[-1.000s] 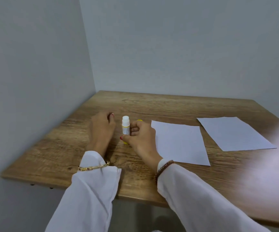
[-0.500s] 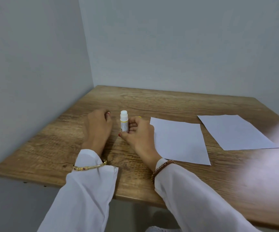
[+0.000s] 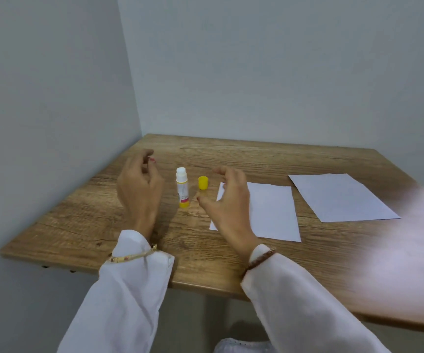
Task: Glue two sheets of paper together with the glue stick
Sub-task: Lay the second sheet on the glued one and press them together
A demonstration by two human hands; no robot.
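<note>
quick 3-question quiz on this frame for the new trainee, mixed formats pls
1. True or false: the yellow cap is on the glue stick.
2. Multiple choice: how do the two paper sheets lie? A) stacked B) apart, flat on the table C) one held in a hand
3. Fill in: the glue stick stands ____ between the left hand and the right hand.

Key
1. False: the cap sits on the table beside the stick.
2. B: the near sheet and the far sheet do not touch.
3. upright; neither hand has a grip on it.
</note>
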